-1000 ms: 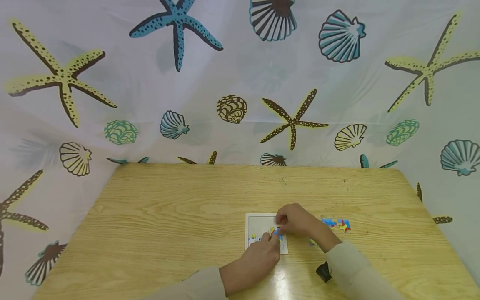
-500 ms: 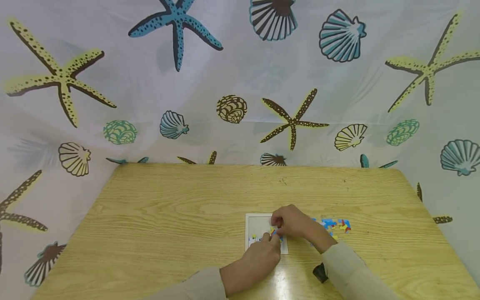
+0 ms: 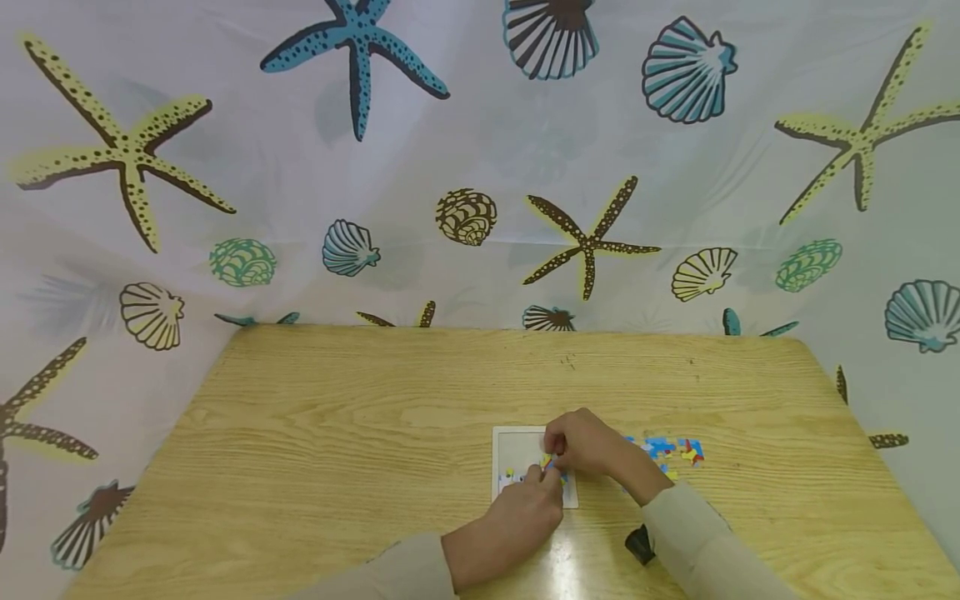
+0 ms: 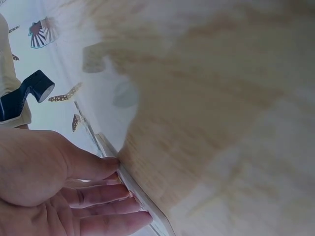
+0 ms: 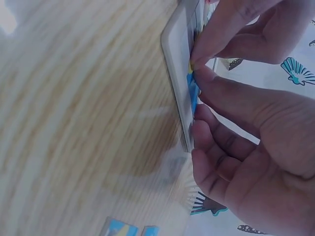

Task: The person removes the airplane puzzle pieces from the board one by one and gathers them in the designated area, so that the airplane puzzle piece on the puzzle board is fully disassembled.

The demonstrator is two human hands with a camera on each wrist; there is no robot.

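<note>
A white-rimmed puzzle tray point(image 3: 495, 454) lies on the table with several colourful pieces in its lower part. My left hand point(image 3: 510, 521) rests on the tray's near side, fingers and thumb fairly straight, fingertips touching the pieces and frame; in the left wrist view that hand point(image 4: 74, 196) meets the tray's edge. My right hand point(image 3: 588, 446) reaches over the tray's right side with curled fingers. In the right wrist view a blue puzzle piece point(image 5: 193, 93) shows between the right thumb and fingers, close to a left fingertip. How firmly it is pinched is partly hidden.
Several loose blue, yellow and red puzzle pieces point(image 3: 660, 447) lie right of the tray, partly behind the right forearm. A black object point(image 3: 640, 546) shows beside the right sleeve. A wooden table point(image 3: 337, 417) extends to a shell-patterned cloth point(image 3: 465, 275).
My right hand has shifted slightly left over the tray, uncovering more of the loose pieces on the right. The left hand has stayed in place.
</note>
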